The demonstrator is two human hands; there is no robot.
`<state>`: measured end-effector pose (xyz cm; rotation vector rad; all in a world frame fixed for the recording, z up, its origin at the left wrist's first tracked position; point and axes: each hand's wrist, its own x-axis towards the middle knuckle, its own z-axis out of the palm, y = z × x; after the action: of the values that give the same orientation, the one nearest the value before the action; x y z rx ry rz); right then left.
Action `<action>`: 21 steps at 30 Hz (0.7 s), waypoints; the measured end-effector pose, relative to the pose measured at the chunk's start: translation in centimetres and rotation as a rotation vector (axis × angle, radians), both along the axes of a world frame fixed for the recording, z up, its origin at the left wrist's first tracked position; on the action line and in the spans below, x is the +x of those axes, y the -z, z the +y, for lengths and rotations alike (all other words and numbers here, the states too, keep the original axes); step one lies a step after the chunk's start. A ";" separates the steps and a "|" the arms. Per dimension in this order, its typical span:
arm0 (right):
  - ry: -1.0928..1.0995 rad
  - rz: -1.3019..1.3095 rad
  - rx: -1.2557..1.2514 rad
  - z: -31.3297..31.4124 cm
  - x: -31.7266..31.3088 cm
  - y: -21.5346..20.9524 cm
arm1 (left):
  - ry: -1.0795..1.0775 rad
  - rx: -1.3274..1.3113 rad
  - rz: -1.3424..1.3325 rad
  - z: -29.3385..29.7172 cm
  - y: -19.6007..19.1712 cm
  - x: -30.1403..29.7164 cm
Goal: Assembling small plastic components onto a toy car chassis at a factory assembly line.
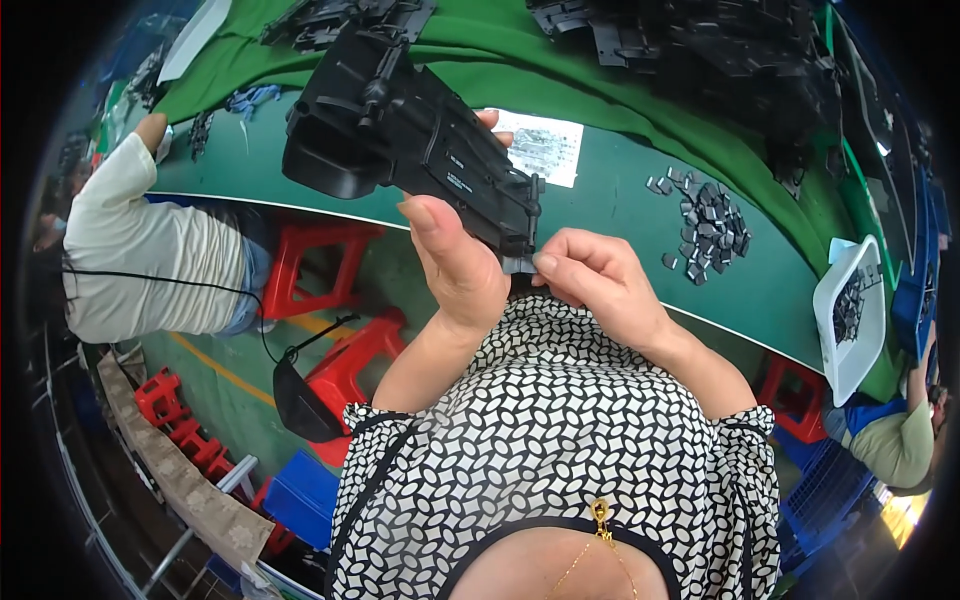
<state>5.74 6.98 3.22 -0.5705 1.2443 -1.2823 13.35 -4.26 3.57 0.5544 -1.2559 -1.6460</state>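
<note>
My left hand point(458, 262) grips a large black moulded plastic housing point(430, 150) from beneath, with its thumb on the near side and fingertips showing past the far side. The housing is tilted, its wide hollow end up at the left and its narrow end toward me. At that narrow end my right hand point(598, 275) pinches with thumb and forefinger. A small greyish piece shows beside the fingertips, too little of it visible to name. Small dark square pieces point(712, 225) lie in a loose pile on the green table, right of my hands.
A printed sheet point(535, 145) lies behind the housing on the green table point(620, 200). Black plastic parts point(690, 50) are heaped on green cloth at the back. A white tray point(850, 320) of small parts stands at right. Co-workers sit left and right; red stools point(315, 265) stand nearby.
</note>
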 end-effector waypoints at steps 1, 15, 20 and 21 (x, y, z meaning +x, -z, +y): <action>0.003 -0.001 -0.001 0.0 0.1 0.0 | -0.007 0.009 -0.006 0.2 0.1 -0.1; 0.036 -0.021 -0.007 -0.3 0.1 0.1 | -0.049 0.040 -0.028 0.4 -0.4 -0.6; 0.048 0.038 -0.007 0.0 0.4 0.6 | -0.016 0.167 0.043 0.6 0.3 -0.4; 0.066 0.032 -0.007 0.2 0.6 0.8 | 0.033 0.182 0.015 0.1 0.8 -0.1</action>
<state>6.29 7.13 2.45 -0.5609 1.2944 -1.3373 13.23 -4.14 2.75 0.6332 -1.1164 -1.8004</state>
